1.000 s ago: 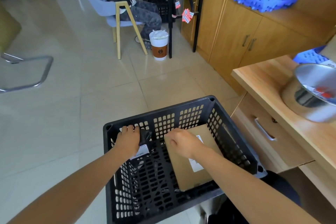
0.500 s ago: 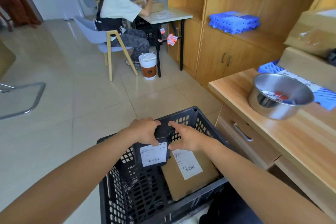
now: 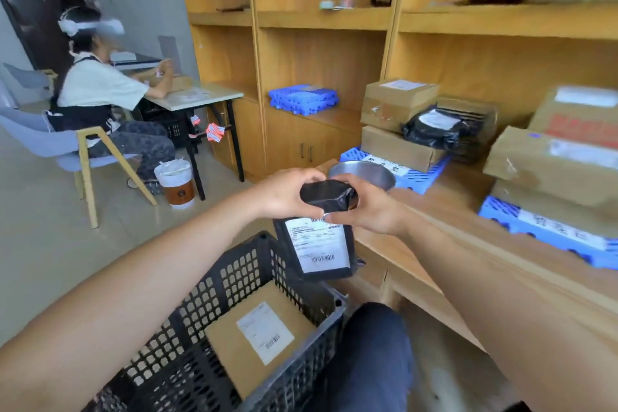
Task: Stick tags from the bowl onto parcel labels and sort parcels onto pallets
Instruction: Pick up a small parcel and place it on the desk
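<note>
A black bagged parcel (image 3: 316,246) with a white barcode label hangs above the black plastic crate (image 3: 240,281). My left hand (image 3: 287,192) and my right hand (image 3: 363,207) both grip its folded top end. A flat brown parcel (image 3: 254,334) with a white label lies inside the crate. The steel bowl (image 3: 363,174) stands on the wooden counter (image 3: 468,231) just behind my hands; its contents are hidden. Blue pallets (image 3: 414,174) on the counter carry stacked brown and black parcels.
Another blue pallet (image 3: 302,99) lies on the cabinet further back. A person sits on a chair (image 3: 77,147) at a small table (image 3: 197,99) on the left, with a white bin (image 3: 175,182) beside it. My knee (image 3: 374,354) is beside the crate.
Both hands lifted the black parcel up out of the crate and toward the counter. The view swung up and right, bringing the shelves and stacked parcels into sight.
</note>
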